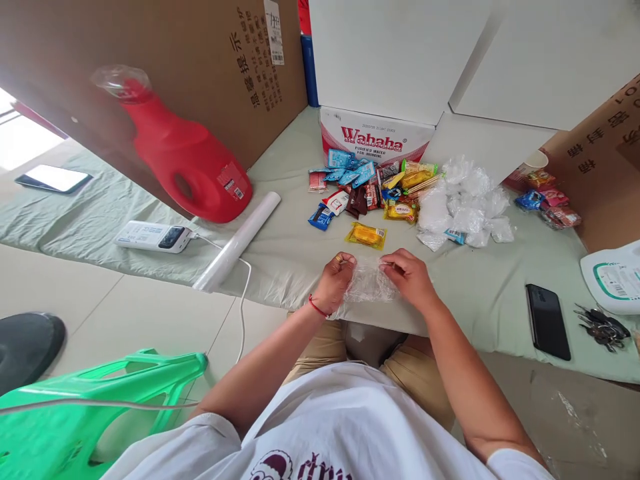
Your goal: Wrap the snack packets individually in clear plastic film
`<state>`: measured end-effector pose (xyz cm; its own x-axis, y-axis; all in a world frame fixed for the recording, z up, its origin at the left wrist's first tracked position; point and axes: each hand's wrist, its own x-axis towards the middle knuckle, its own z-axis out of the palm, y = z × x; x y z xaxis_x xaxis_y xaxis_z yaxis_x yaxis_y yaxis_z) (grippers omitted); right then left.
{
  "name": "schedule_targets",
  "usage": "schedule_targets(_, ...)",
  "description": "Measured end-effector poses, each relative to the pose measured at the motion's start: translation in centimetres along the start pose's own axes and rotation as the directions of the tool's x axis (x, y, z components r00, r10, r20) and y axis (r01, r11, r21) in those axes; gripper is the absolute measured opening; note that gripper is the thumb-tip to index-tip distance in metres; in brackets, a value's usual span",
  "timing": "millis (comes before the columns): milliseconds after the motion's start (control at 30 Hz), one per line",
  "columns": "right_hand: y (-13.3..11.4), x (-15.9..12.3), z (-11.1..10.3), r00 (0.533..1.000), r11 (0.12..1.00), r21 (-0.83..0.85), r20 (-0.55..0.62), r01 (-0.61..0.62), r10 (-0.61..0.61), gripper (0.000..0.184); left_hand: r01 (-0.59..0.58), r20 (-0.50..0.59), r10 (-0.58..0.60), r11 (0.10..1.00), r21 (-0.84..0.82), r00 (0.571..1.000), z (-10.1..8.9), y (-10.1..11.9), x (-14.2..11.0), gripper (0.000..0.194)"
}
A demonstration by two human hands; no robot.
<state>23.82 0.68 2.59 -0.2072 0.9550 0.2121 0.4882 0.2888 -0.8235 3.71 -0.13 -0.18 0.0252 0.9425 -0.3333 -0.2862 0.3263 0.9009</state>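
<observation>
Between my two hands a crumpled clear plastic bag (371, 283) is stretched at the table's front edge. My left hand (336, 280) pinches its left upper edge, and a red cord circles that wrist. On the opposite side, my right hand (409, 275) pinches the bag's right edge with thumb and fingertips. Just beyond the bag lies a yellow wrapped snack (367, 235). Farther back are blue snack packets (350, 168), a dark blue packet (321, 217) and another yellow snack (401, 210). A heap of clear plastic bundles (467, 203) sits to their right.
A Wahaha carton (375, 137) stands behind the snacks. On the left are a red jug (190, 157), a plastic film roll (239, 240) and a white power bank (153, 236) with a cable. To the right lie a black phone (548, 321), keys (604, 328) and a white bottle (617, 277).
</observation>
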Motion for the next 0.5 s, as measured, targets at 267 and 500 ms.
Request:
schedule_targets(267, 1.0, -4.8, -4.0, 0.975, 0.996, 0.073, -0.217, -0.041, 0.056, 0.016, -0.031, 0.082, 0.035, 0.998, -0.048, 0.996, 0.0, 0.0, 0.4, 0.047)
schedule_targets(500, 0.4, -4.2, -3.6, 0.988, 0.994, 0.11, -0.153, 0.019, -0.002, 0.013, 0.219, 0.355, -0.291, 0.948, 0.23, 0.888, 0.5, 0.8, 0.2, 0.062)
